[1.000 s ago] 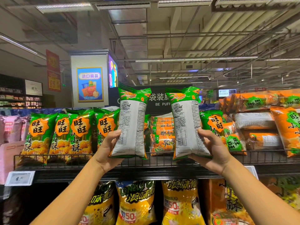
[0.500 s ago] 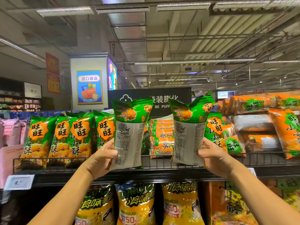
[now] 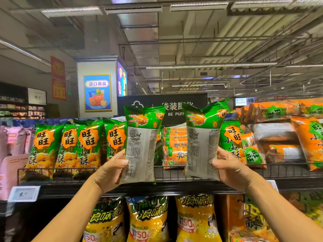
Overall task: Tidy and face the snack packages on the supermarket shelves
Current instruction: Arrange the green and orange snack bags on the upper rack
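Left hand (image 3: 111, 170) grips a green snack bag (image 3: 142, 144) by its lower left edge; thumb on the printed white back panel, which faces the camera. Right hand (image 3: 230, 169) grips a second green snack bag (image 3: 202, 142) by its lower right edge, back panel also toward the camera. Both bags are upright, tops slightly crumpled, held side by side in front of the top wire shelf (image 3: 174, 173), apart from each other.

At 9 o'clock of the left bag: row of green bags (image 3: 78, 145) standing front-out. Between the held bags, further back: stacked orange packs (image 3: 174, 145). At 3 o'clock: orange packs (image 3: 279, 137) lying sideways. At 6 o'clock, lower shelf: yellow bags (image 3: 148, 219). Price tag (image 3: 23, 193) at 8 o'clock.
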{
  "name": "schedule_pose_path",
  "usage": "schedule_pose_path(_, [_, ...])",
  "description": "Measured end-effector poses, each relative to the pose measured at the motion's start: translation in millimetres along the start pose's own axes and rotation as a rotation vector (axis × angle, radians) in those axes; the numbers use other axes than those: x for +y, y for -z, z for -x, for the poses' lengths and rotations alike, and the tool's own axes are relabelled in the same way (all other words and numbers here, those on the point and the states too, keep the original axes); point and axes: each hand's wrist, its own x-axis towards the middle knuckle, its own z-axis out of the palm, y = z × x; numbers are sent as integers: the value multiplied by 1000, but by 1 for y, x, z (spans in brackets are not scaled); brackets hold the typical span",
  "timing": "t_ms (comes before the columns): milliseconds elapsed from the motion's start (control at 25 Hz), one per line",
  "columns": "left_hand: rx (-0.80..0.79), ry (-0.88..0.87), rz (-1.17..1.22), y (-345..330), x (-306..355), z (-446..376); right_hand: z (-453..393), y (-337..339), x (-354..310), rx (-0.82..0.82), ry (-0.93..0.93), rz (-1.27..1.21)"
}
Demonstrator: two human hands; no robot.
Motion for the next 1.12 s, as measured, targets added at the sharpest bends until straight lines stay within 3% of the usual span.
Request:
schedule_pose_path(160, [-98,39,169,-7,1,-5,0,-13,-7,-6,-58,-106])
schedule_pose_path(320, [-240,-53,469,-22,-2,-13,-3,-20,-7,137,-92,-282])
schedule_pose_path(400, [-233,-54,559,-28,-1,-15,-7,-24,-4,65,-87,-373])
schedule_pose_path(560, [-209,-78,584,-39,2,-17,-11,-35,-10,22,-34,-448])
schedule_pose_path(720, [-239,-65,618,-49,3,-19,-13,-43,-14,117,-46,-543])
schedule_pose_path(800, [-193,-79,581,-54,5,-20,-15,-43,-14,173,-69,-558])
schedule_pose_path(960, [60,-45,600,-52,9,-21,-15,-39,-15,256,-82,-582])
schedule_pose_path(1120, [130,-3,496,-44,15,-21,-11,-31,-15,300,-67,-539])
